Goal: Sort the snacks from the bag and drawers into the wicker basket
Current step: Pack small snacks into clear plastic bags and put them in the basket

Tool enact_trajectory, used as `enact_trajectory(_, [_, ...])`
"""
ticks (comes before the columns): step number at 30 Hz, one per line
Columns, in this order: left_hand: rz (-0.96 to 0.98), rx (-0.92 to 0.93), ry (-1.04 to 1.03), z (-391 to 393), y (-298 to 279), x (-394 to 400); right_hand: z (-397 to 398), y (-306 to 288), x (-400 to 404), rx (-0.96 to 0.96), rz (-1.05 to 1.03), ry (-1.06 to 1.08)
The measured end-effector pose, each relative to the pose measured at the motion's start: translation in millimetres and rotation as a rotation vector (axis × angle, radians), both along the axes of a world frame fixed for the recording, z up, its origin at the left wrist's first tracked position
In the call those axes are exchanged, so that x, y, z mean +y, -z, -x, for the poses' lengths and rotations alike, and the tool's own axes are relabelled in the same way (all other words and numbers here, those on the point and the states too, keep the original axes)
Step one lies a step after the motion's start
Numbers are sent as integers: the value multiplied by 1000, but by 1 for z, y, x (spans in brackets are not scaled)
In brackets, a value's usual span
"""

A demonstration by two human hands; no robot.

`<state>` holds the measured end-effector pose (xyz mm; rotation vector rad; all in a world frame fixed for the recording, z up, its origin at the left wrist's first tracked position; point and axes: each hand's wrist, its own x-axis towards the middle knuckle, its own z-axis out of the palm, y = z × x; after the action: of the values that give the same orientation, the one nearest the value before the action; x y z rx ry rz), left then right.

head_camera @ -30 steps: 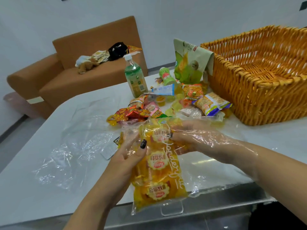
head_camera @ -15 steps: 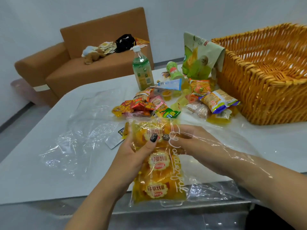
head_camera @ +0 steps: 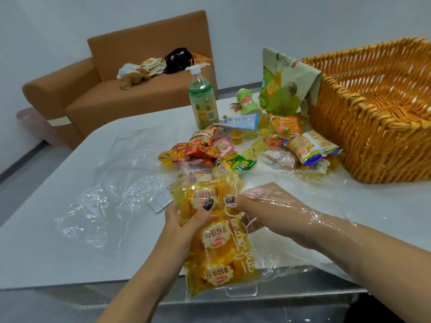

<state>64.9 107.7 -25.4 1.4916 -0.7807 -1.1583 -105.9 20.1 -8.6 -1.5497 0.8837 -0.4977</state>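
A clear bag of yellow wrapped snacks (head_camera: 217, 248) hangs over the table's front edge. My left hand (head_camera: 184, 220) grips its left side, thumb across the front. My right hand (head_camera: 258, 210), under a sheet of clear plastic, pinches the bag's upper right side. The wicker basket (head_camera: 373, 127) stands at the right on the white table (head_camera: 70, 229); what shows of its inside holds nothing. A pile of small snack packets (head_camera: 210, 152) lies beyond the bag, with more packets (head_camera: 307, 145) by the basket.
A green drink bottle (head_camera: 203, 101) stands behind the pile, beside a green tube (head_camera: 247, 101) and a tall green snack pouch (head_camera: 284, 82) leaning on the basket. Crumpled clear plastic (head_camera: 100, 199) covers the table's left. A brown sofa (head_camera: 112, 92) with clutter stands beyond the table.
Both hands keep their hold on the yellow snack bag, and they have shifted slightly toward the table's front edge with it. The view has shifted a little.
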Motion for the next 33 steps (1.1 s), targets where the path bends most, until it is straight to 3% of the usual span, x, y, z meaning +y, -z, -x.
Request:
enact_trajectory(8, [-29, 111, -150, -13, -2, -4, -15, -7, 1, -2, -198, -183])
enact_trajectory(11, [-14, 166, -196, -13, -6, -9, -17, -20, -3, 21, -147, -187])
enact_trajectory(13, [34, 222, -245, -15, -10, -13, -10, -31, -12, 38, 30, -113])
enact_trajectory(16, [77, 374, -257, -15, -14, -15, 13, -43, -24, 145, 564, 124])
enact_trajectory(18, [84, 472, -258, -15, -11, -13, 30, -45, -32, 178, 656, 294])
enact_trajectory(21, [107, 566, -297, -16, -7, -10, 54, -38, -48, 411, 725, 338])
enact_trajectory(25, [167, 609, -362, -15, -11, -6, 76, -15, -64, 983, 563, 2])
enact_trajectory(27, [189, 629, -365, -10, -14, -3, 85, -2, -68, 1161, 462, -70])
enact_trajectory(30, [224, 661, -362, -4, -17, -1, 91, 8, -72, 1104, 408, 6])
enact_trajectory(33, [227, 716, -335, 3, -20, -1, 91, 19, -78, 1010, 514, 131])
